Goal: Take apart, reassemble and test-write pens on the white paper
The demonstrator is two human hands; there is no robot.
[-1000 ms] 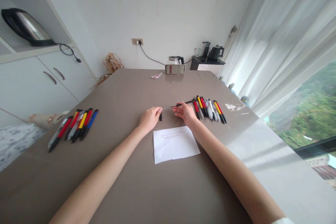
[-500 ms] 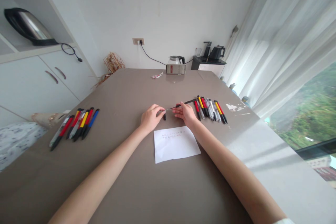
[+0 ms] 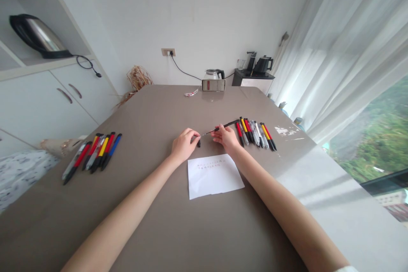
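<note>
Head camera looking forward and down
It is facing along the counter (image 3: 153,106) toward the far wall (image 3: 204,12), sitting close over the near edge.

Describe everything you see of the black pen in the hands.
The black pen is slim, seemingly plastic, with a thin pale tip toward the left hand. The right hand pinches its front part, and the left hand reaches the tip. It slants away rightward, its rear near a row of pens.

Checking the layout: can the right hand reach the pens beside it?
Probably yes: the right hand lies right next to the pens, nothing between, though its grip holds a thin black pen.
</note>
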